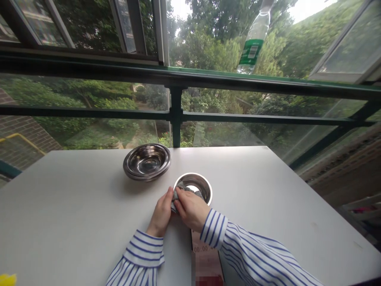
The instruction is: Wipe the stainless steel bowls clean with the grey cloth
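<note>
A shiny metal bowl (207, 187) sits on the white table, close to its middle. My left hand (160, 214) is closed against the bowl's near left side, its thumb up by the rim and the other fingers mostly hidden. With my right hand (193, 209) I pinch a grey cloth (174, 207) over the left rim. Part of the cloth lies inside the bowl, behind my right fingers. Both wrists show blue-and-white striped cuffs.
A stack of wider metal dishes (147, 163) stands to the back left on the table (83, 218). Below my right wrist lies a phone (206, 258) showing a timer. Green railings (119, 113) run behind the table, with a plastic bottle (253, 45) above them.
</note>
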Motion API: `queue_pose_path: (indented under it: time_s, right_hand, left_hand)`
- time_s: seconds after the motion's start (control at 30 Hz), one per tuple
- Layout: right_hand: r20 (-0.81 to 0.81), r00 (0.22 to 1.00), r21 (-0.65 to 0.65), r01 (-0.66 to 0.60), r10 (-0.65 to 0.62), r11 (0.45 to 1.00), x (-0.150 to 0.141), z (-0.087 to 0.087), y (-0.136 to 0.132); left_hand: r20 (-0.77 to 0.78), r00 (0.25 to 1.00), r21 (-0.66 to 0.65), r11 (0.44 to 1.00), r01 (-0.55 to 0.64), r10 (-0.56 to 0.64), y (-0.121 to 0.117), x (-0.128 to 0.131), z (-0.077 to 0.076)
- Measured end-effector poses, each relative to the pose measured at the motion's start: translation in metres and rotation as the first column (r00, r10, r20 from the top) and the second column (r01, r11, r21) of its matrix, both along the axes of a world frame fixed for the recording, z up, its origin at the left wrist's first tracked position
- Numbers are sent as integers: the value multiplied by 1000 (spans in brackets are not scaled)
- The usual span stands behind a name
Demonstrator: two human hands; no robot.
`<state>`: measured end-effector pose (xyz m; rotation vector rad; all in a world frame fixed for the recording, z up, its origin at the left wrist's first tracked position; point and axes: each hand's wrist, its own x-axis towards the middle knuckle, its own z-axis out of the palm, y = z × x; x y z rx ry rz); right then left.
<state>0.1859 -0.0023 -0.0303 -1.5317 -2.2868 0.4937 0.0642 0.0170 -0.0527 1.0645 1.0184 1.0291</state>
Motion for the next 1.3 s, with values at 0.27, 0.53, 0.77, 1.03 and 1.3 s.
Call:
queue_pose_path:
  time_s: [0.27, 0.53, 0.77, 1.03, 1.3]
  right_hand:
    - [75, 997, 140, -7, -3, 990, 0, -6, -6]
    - [141, 986, 164, -114, 91, 980, 1, -3, -7]
    - [31, 999, 122, 7, -11, 992, 3, -1, 5]
    - [42, 998, 35, 40, -42, 999, 11, 2, 16]
    - [1, 1000, 3, -7, 7, 1000, 15, 2, 20]
  left_hand:
    - [-87, 996, 34, 999, -18, 21, 3, 2, 0]
    - [-66, 995, 18, 998, -68, 69, 4, 2, -5]
    - [-28, 998, 31, 998, -62, 63, 3, 5, -8]
    - [4, 1000, -98, 995, -8, 8, -3, 7, -6]
    - [88, 996, -117, 993, -24, 34, -5, 8, -1]
